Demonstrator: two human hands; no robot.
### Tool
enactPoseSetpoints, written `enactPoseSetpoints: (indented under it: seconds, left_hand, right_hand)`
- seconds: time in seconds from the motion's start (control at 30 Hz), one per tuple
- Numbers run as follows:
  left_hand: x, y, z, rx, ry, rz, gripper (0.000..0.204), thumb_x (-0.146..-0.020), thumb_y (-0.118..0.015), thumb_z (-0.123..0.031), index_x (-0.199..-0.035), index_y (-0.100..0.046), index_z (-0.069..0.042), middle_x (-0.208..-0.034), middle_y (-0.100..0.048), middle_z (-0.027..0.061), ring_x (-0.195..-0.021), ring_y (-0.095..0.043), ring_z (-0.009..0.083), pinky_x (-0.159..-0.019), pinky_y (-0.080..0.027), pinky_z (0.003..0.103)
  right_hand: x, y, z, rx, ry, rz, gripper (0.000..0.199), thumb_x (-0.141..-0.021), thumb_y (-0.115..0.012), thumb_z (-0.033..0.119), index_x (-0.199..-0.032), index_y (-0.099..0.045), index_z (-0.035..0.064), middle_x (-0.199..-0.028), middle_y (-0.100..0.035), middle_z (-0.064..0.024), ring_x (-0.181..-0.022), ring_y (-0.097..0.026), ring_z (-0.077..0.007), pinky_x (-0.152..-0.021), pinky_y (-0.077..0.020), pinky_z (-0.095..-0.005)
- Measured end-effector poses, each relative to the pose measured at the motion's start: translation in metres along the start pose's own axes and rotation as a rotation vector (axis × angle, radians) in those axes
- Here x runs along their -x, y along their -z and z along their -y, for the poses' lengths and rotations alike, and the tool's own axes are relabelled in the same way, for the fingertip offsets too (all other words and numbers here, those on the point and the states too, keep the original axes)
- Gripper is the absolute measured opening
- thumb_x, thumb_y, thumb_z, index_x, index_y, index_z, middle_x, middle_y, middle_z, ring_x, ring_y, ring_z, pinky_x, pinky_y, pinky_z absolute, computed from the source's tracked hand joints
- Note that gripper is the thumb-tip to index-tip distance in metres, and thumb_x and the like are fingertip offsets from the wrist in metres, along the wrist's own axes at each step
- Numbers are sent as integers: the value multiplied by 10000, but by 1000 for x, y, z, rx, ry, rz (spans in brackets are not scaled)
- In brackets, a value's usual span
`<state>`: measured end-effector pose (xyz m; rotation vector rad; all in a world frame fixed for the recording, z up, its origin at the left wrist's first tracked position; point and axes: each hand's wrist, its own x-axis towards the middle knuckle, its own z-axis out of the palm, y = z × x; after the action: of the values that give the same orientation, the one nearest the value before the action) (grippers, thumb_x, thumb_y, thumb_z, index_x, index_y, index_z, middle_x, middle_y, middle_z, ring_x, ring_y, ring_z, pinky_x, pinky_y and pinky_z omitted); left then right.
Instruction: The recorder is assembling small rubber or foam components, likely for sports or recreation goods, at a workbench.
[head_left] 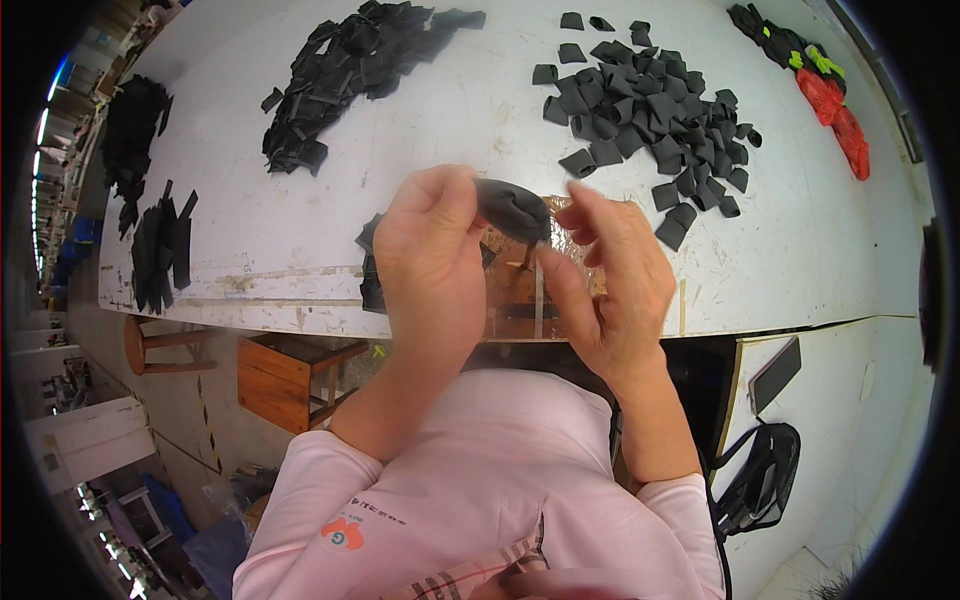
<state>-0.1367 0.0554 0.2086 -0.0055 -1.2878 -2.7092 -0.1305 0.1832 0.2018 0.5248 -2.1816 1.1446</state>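
Note:
My left hand (432, 255) grips a dark grey, rounded piece of soft material (512, 207) between thumb and fingers, held above the front edge of a white table (800, 270). My right hand (612, 282) is just to its right, fingers spread and curved, its fingertips close to the piece but apart from it. Under my hands lies a brownish worn patch of the table and a small stack of black pieces (372, 268).
A heap of short dark grey tube pieces (650, 115) lies at the back right, a heap of black strips (350, 70) at the back left, more black pieces (160, 245) at far left. Red and yellow-green items (830, 95) sit far right. A wooden stool (290, 380) stands below; a phone (775, 372) and black bag (765, 480) at right.

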Motion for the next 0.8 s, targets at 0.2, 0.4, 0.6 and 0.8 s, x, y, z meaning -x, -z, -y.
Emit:
enactPoseSetpoints:
  seconds: [0.2,0.4,0.6,0.8]
  left_hand:
    - [1,1,2,20,-27,-1,129,-891,-460,-114,-903,-493,10,-884,-508,69,-804,-484,117,-775,-396,261]
    - [11,16,4,-176,-79,69,129,-875,-483,-93,-922,-505,25,-911,-526,70,-823,-491,110,-772,-394,250]
    - [-14,13,-7,-567,-330,273,117,-785,-577,-30,-899,-580,-5,-831,-580,57,-702,-512,103,-640,-405,203]
    - [-16,20,-6,-869,-617,442,45,-756,-611,-37,-795,-607,-14,-664,-550,61,-560,-497,144,-497,-394,235]
  right_hand:
    - [-15,2,5,199,171,60,276,-661,-654,77,-914,-563,15,-724,-543,-67,-590,-510,-192,-473,-415,-286]
    - [-4,-5,-10,-28,115,79,225,-657,-604,-59,-867,-565,14,-676,-531,-69,-567,-503,-198,-480,-394,-291]
    - [-15,7,-8,47,86,215,210,-614,-610,-15,-808,-547,37,-655,-473,-59,-589,-494,-215,-480,-394,-317]
    - [-13,4,-10,139,163,236,208,-577,-631,55,-740,-500,55,-641,-443,-49,-602,-482,-214,-468,-390,-317]
